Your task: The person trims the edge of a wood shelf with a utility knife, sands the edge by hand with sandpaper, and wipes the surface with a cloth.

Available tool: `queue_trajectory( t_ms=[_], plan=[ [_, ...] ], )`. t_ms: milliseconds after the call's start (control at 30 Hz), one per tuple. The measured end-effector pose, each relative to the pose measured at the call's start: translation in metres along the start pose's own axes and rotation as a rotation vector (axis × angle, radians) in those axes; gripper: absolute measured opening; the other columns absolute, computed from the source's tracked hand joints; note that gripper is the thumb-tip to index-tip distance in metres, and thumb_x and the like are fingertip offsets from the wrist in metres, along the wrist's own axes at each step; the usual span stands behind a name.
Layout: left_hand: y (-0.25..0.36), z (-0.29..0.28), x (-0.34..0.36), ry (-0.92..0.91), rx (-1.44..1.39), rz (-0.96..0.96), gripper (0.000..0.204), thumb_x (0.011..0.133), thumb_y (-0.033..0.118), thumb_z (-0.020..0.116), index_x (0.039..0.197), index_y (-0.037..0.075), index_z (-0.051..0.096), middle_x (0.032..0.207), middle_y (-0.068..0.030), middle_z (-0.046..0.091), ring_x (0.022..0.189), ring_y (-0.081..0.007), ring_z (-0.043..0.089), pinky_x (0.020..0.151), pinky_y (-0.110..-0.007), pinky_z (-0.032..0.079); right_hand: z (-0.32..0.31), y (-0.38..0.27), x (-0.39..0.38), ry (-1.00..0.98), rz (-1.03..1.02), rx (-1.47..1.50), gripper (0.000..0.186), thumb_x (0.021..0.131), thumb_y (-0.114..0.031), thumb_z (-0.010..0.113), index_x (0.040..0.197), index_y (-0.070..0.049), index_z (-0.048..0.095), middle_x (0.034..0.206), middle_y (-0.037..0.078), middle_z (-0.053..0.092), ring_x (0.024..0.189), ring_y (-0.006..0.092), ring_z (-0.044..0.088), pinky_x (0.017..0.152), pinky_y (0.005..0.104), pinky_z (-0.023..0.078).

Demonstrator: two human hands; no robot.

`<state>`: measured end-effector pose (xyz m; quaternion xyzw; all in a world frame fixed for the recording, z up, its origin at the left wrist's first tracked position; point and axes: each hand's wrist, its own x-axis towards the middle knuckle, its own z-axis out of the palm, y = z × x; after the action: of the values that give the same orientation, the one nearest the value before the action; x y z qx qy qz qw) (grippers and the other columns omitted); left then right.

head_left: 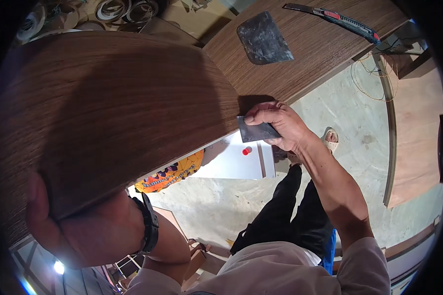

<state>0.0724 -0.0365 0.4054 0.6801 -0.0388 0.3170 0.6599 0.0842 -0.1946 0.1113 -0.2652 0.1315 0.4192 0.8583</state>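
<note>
My right hand (pixel 285 125) is closed on a small dark rectangular sheet (pixel 258 132), thumb on top, at the near corner of a brown wood-grain panel (pixel 147 93); whether it is sandpaper or a scraper blade I cannot tell. At the lower left, my left hand (pixel 88 231), a black watch on its wrist, grips the near edge of that same panel. Its thumb rests over the panel's face, and the other fingers are mostly hidden. Beyond the right hand, a second wood-grain board (pixel 320 54) bears a dark worn flat scraper plate (pixel 265 38) and a utility knife (pixel 337 22) with its blade out.
Rolls of edge strip (pixel 114 9) lie at the far left. Below the panel are a white board (pixel 231 160) with a red cap (pixel 246 151) and an orange patterned bag (pixel 172 172). A plywood panel (pixel 416 132) stands at right, near thin yellow wire (pixel 366 91).
</note>
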Motion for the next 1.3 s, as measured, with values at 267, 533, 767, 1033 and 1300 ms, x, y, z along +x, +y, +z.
queue_trajectory(
  t_ms=[267,533,767,1033,1300],
  plan=[
    [0.002,-0.004,0.001,0.023,-0.027,-0.004,0.020,0.080,0.011,0.068,0.088,-0.006,0.077,0.106,-0.0308,0.070,0.093,-0.0411,0.073,0.082,-0.051,0.060,0.001,-0.003,0.000,-0.006,-0.008,-0.023,0.006,0.083,-0.007,0.075,0.087,-0.003,0.073,0.077,0.006,0.069,0.050,0.0091,0.056,0.037,0.0207,0.036],
    [0.001,-0.007,0.002,0.060,-0.034,0.023,0.024,0.079,0.013,0.070,0.089,-0.008,0.075,0.106,-0.0314,0.070,0.092,-0.0411,0.073,0.083,-0.051,0.060,0.007,-0.001,-0.001,0.049,-0.042,-0.021,0.005,0.082,-0.007,0.075,0.085,-0.003,0.074,0.076,0.005,0.068,0.049,0.0084,0.054,0.036,0.0222,0.033],
    [0.002,0.000,0.000,0.107,-0.001,-0.001,0.025,0.080,0.014,0.069,0.089,-0.008,0.075,0.103,-0.0302,0.070,0.090,-0.0410,0.073,0.081,-0.052,0.061,0.003,-0.003,-0.003,-0.008,-0.017,-0.025,0.006,0.081,-0.007,0.076,0.086,-0.004,0.074,0.077,0.004,0.069,0.053,0.0081,0.058,0.038,0.0214,0.038],
    [-0.004,0.004,-0.002,0.094,0.044,0.063,0.021,0.077,0.013,0.071,0.085,-0.006,0.075,0.097,-0.0284,0.071,0.086,-0.0398,0.073,0.078,-0.050,0.062,-0.004,-0.004,0.001,-0.019,0.006,-0.046,0.005,0.081,-0.007,0.076,0.086,-0.006,0.075,0.078,0.003,0.069,0.055,0.0085,0.061,0.041,0.0212,0.042],
    [0.000,0.004,-0.002,0.041,0.007,-0.008,0.021,0.081,0.014,0.068,0.086,-0.004,0.076,0.099,-0.0298,0.071,0.088,-0.0407,0.073,0.080,-0.050,0.061,0.006,-0.008,-0.005,0.006,-0.003,-0.035,0.005,0.082,-0.007,0.076,0.084,-0.003,0.073,0.077,0.004,0.068,0.054,0.0087,0.059,0.041,0.0211,0.041]
  ],
)
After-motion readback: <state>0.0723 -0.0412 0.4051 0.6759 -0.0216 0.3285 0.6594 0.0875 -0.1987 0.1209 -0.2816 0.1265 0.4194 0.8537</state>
